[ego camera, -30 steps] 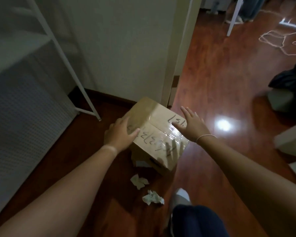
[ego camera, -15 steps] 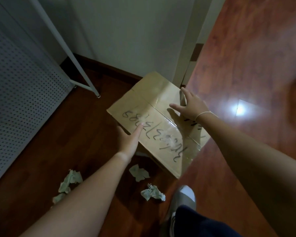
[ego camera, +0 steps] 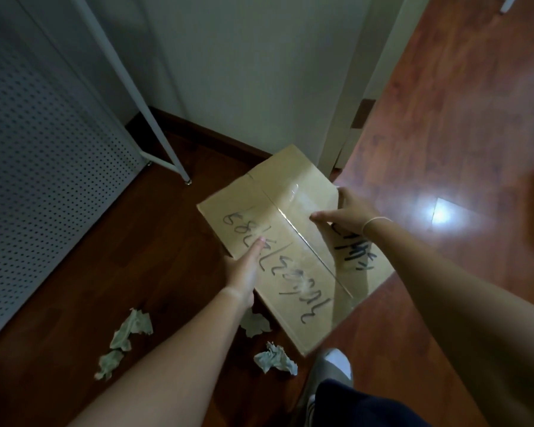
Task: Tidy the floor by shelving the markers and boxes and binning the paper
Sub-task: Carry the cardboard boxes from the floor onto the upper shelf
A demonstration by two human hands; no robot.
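- Landmark: one taped cardboard box (ego camera: pixel 290 241) with dark handwriting on top, held tilted above the wooden floor (ego camera: pixel 444 134), just in front of a white wall corner.
- Far left of the box stands one white perforated metal shelf panel (ego camera: pixel 43 180), with one slanted white frame leg (ego camera: pixel 154 131) between it and the box.
- Left of the box and nearer the viewer, two crumpled paper wads (ego camera: pixel 130 329) lie touching on the floor.
- The left hand (ego camera: pixel 244 269) has its grip on the box's left edge: thumb flat on top, fingers hidden beneath.
- Under the box's near corner lie two more paper wads (ego camera: pixel 275 359), so four in view.
- The right hand (ego camera: pixel 349 214) has its grip on the box's right edge: thumb across the top, fingers wrapped down the side.
- Handling, as a judgement: the box looks stiff; the glossy tape may be slippery; weight cannot be told. Opposite edges, with fingers underneath, seem the safest hold.
- Below the box, one shoe (ego camera: pixel 330 368) shows.
- No markers are visible.
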